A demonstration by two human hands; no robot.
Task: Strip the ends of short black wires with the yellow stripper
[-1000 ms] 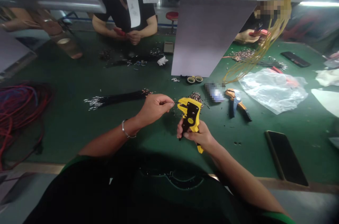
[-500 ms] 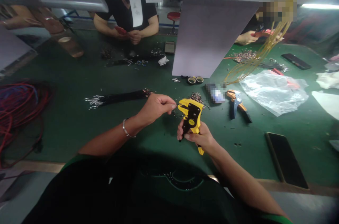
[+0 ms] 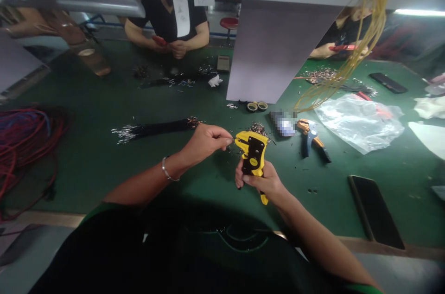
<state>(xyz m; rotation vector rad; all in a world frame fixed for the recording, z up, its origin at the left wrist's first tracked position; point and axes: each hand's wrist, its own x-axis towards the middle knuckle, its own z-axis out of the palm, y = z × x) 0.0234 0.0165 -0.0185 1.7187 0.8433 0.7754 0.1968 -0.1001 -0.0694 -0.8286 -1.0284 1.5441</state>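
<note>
- Wire stripper, yellow and black with a pistol grip (image 3: 253,155), held up above the dark green table (image 3: 79,178) near its front edge.
- Right hand (image 3: 259,182) closed firmly around the stripper's handle.
- Left hand (image 3: 205,143) pinching a thin dark wire (image 3: 229,142) between thumb and fingers, its tip just beside the stripper's jaws; silver chain bracelet (image 3: 166,175) on that wrist.
- Left hand now closer to the stripper than in the earlier frame, with less gap between them.
- Bundle of black wires with bare silver ends (image 3: 156,130) lying left of the stripper; heap of small metal pieces (image 3: 257,128) just behind it.
- Orange-and-blue wire stripper (image 3: 311,138), clear plastic bag (image 3: 359,123) and black phone (image 3: 375,208) on the table's right side.
- Small label on the yellow stripper too small to read.
</note>
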